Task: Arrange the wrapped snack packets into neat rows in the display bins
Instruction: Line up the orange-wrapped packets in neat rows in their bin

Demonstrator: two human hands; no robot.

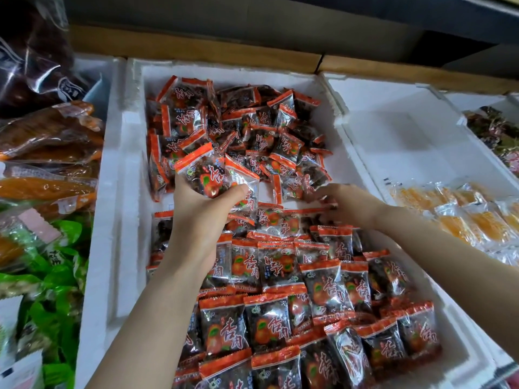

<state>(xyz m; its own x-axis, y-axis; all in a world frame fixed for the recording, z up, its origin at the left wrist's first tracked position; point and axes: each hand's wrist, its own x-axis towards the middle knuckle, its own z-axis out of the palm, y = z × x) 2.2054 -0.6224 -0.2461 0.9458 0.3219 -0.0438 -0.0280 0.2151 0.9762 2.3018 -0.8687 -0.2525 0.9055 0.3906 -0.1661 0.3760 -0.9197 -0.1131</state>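
A white foam bin holds many red-and-clear snack packets. Those at its near end lie in overlapping rows; those at the far end sit in a loose heap. My left hand is raised over the middle of the bin and grips a small bunch of packets, thumb across the front. My right hand reaches in from the right, palm down, fingers blurred among the loose packets at the middle of the bin; whether it holds one cannot be told.
A second white foam bin to the right is mostly bare, with yellow packets at its near end. Orange and green bagged snacks fill the left side. A wooden shelf edge runs behind the bins.
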